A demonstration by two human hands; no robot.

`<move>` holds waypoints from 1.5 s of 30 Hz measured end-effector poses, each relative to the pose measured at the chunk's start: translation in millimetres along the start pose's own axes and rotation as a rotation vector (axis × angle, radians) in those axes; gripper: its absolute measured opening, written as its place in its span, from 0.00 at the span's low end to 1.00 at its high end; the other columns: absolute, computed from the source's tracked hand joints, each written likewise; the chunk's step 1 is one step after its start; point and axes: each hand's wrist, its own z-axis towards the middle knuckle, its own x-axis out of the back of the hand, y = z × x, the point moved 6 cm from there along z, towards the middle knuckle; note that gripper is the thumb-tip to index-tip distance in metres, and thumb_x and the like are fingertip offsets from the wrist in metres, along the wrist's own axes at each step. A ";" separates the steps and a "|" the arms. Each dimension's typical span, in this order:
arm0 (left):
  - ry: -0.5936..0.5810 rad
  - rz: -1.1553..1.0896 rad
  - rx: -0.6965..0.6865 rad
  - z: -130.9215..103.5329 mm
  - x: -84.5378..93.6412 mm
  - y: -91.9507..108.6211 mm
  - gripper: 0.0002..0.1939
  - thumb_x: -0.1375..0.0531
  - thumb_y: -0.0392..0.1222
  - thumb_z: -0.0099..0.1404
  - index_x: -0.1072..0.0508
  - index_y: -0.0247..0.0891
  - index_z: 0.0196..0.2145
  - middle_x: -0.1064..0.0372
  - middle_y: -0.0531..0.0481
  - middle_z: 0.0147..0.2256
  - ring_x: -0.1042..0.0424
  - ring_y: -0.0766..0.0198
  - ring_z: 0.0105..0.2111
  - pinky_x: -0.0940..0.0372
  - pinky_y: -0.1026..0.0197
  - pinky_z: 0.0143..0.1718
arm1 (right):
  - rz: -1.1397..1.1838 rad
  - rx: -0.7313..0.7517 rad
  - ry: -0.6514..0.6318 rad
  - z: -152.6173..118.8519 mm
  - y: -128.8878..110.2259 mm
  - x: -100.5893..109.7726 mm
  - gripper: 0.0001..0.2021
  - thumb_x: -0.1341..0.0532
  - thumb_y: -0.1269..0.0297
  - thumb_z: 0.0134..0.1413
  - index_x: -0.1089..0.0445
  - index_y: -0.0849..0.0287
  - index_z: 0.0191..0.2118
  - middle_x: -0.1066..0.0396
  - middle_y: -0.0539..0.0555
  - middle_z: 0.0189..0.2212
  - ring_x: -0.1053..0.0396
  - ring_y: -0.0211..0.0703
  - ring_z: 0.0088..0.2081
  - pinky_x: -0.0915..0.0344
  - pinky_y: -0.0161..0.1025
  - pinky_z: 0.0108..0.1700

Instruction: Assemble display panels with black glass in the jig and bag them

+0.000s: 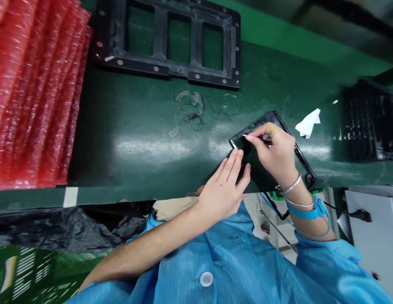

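A black rectangular plastic frame [301, 162] lies slanted near the table's front edge, partly covered by my hands. My right hand [277, 148] is closed in a pinch around a slim black tool [266, 142]. Its pale, thin tip is at the frame's upper left part; whether it touches the surface I cannot tell. My left hand [224, 185] has its fingers stretched out, the fingertips at the frame's left corner beside a small white strip. Nothing shows in its grasp. A bracelet and a blue wrist strap circle my right wrist.
Red bubble-wrap sheets [31, 93] stand stacked on the left. A black fixture with three windows [177, 65] lies at the back. To the right are a crumpled white paper [308, 123] and a stack of dark parts [372, 120]. A green crate [34, 270] sits below the table.
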 end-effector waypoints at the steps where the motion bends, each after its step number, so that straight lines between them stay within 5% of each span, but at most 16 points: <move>1: 0.005 0.001 0.000 0.1 0.4 -0.1 0.35 0.35 0.48 0.62 0.36 0.23 0.61 0.48 0.19 0.65 0.49 0.38 0.67 0.40 0.45 0.63 | -0.006 0.025 -0.023 0.1 -1.2 -1.3 0.08 0.39 0.65 0.60 0.32 0.55 0.29 0.26 0.51 0.28 0.29 0.43 0.31 0.33 0.41 0.35; 12: -0.026 -0.012 0.019 0.9 -2.7 0.4 0.36 0.35 0.48 0.63 0.38 0.24 0.62 0.51 0.21 0.66 0.52 0.40 0.69 0.43 0.45 0.65 | -0.079 0.136 -0.121 -2.9 -10.9 -18.6 0.10 0.42 0.67 0.63 0.32 0.55 0.29 0.27 0.54 0.29 0.31 0.46 0.36 0.33 0.44 0.40; 20: 0.034 -0.008 -0.005 -2.4 -1.8 1.0 0.35 0.35 0.47 0.62 0.36 0.23 0.60 0.47 0.19 0.65 0.48 0.37 0.67 0.41 0.45 0.63 | -0.042 0.086 0.032 1.7 -0.1 -4.6 0.09 0.41 0.67 0.62 0.34 0.54 0.28 0.29 0.52 0.27 0.31 0.45 0.32 0.35 0.43 0.38; 31: 0.049 0.025 0.001 0.3 -0.5 2.2 0.36 0.33 0.49 0.60 0.34 0.24 0.59 0.44 0.21 0.64 0.45 0.39 0.66 0.39 0.47 0.62 | -0.117 0.202 -0.091 -1.0 -14.8 -17.4 0.07 0.39 0.69 0.61 0.31 0.56 0.31 0.27 0.53 0.29 0.31 0.45 0.35 0.35 0.41 0.37; 45: 0.033 0.007 -0.007 0.7 -1.2 1.4 0.33 0.34 0.47 0.60 0.33 0.23 0.57 0.45 0.20 0.64 0.46 0.38 0.66 0.38 0.45 0.62 | -0.242 0.254 0.024 -10.3 -21.0 -22.4 0.14 0.47 0.65 0.68 0.35 0.56 0.29 0.32 0.53 0.26 0.35 0.44 0.31 0.38 0.41 0.35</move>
